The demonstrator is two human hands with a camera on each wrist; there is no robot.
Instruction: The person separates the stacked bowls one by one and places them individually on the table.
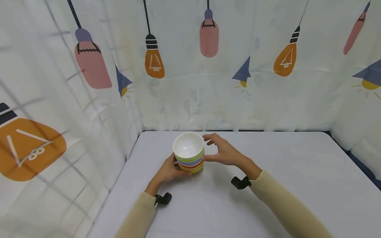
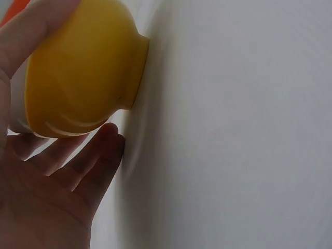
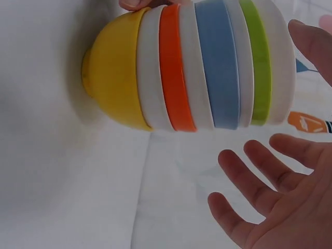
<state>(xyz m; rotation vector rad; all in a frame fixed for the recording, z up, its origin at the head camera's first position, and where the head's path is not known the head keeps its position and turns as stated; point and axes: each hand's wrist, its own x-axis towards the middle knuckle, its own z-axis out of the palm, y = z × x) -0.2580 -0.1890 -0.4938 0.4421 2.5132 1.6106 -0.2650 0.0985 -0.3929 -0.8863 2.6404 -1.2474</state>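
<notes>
Bowls (image 1: 190,160) stacked, colour-banded; left hand (image 1: 169,171) grips, right hand (image 1: 225,152) beside.

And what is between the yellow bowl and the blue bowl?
The orange bowl, with a white band on each side; the right wrist view shows this.

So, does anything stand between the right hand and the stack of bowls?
Nothing visible does: the right hand has its thumb beside the stack of bowls, with only open space before its other fingers; the left hand grips lower.
</notes>
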